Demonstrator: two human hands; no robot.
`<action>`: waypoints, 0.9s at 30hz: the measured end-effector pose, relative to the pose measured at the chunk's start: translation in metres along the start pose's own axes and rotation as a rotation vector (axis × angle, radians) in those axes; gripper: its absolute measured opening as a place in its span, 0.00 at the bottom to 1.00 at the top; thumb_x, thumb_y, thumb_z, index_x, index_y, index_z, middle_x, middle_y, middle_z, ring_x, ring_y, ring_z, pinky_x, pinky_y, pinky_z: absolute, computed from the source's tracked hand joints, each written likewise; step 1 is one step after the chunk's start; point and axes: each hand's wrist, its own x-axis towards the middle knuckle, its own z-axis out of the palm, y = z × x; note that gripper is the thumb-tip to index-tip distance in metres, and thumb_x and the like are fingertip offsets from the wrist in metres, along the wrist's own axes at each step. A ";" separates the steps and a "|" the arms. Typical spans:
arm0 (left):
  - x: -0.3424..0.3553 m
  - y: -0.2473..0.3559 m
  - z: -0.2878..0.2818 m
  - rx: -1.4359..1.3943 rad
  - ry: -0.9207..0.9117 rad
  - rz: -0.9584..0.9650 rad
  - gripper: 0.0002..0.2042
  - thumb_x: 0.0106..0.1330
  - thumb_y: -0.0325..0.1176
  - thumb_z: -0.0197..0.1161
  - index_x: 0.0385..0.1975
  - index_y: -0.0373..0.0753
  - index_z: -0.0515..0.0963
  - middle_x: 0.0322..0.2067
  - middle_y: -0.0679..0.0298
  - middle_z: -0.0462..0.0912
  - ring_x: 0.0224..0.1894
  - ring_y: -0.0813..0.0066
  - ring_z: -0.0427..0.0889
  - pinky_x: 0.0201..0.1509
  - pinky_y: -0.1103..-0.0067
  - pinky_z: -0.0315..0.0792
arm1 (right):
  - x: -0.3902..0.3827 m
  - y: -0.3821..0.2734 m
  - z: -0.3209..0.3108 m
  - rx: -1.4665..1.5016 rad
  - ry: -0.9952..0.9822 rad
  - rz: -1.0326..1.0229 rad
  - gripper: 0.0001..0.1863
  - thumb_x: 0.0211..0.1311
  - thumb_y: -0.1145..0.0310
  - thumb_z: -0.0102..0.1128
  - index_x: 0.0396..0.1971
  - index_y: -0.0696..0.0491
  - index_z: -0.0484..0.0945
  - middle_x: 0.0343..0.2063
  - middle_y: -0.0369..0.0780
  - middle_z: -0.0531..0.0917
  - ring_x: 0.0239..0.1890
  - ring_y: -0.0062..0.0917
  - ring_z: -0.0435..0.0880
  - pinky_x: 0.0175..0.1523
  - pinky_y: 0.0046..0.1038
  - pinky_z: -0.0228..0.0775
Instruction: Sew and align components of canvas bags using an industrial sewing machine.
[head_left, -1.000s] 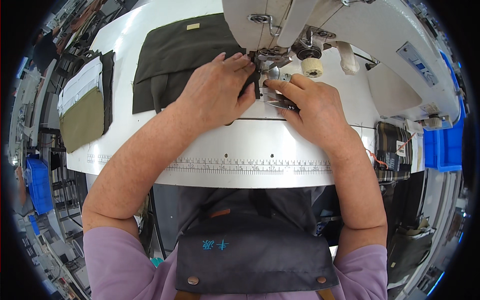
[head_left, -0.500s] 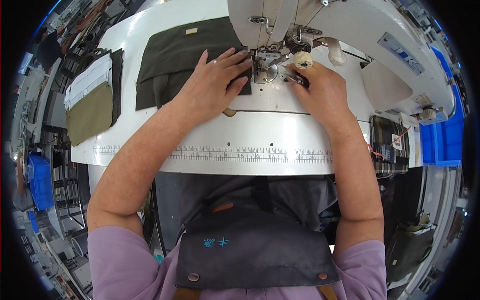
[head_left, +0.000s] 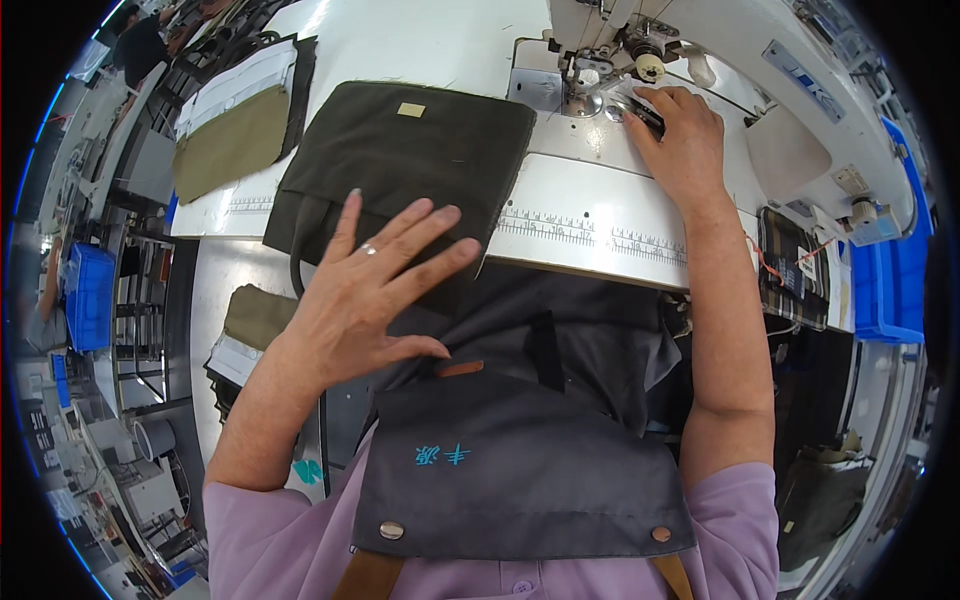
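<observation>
One dark green fabric piece (head_left: 430,155) lies beneath our wide-spread left hand (head_left: 375,290); our curled right hand (head_left: 683,135) holds one thread snipper (head_left: 645,113).

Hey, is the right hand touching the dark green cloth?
Apart. The head view shows white tabletop plainly between the right hand and the dark green cloth.

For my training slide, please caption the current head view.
Left hand spread over dark green fabric; right hand holding snips beside a white sewing machine.
</observation>
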 end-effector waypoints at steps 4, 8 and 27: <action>-0.041 -0.016 0.014 0.062 0.264 -0.246 0.34 0.44 0.33 0.80 0.57 0.44 0.78 0.64 0.66 0.76 0.67 0.65 0.74 0.77 0.47 0.50 | -0.001 0.002 0.001 0.000 0.053 -0.012 0.15 0.61 0.58 0.68 0.45 0.47 0.87 0.39 0.35 0.84 0.46 0.32 0.81 0.53 0.40 0.68; -0.079 -0.039 0.039 0.085 0.429 -0.253 0.15 0.49 0.22 0.74 0.38 0.39 0.82 0.45 0.63 0.87 0.52 0.66 0.85 0.77 0.51 0.53 | 0.004 -0.002 0.002 0.010 0.061 -0.026 0.14 0.61 0.58 0.69 0.43 0.48 0.87 0.38 0.35 0.84 0.46 0.33 0.82 0.53 0.40 0.68; -0.188 -0.017 -0.068 -1.169 1.392 -0.689 0.16 0.70 0.45 0.68 0.45 0.37 0.81 0.16 0.80 0.62 0.15 0.92 0.53 0.17 0.88 0.47 | -0.008 0.016 0.008 0.177 0.025 -0.031 0.09 0.64 0.67 0.64 0.41 0.52 0.86 0.42 0.39 0.83 0.47 0.37 0.80 0.52 0.41 0.69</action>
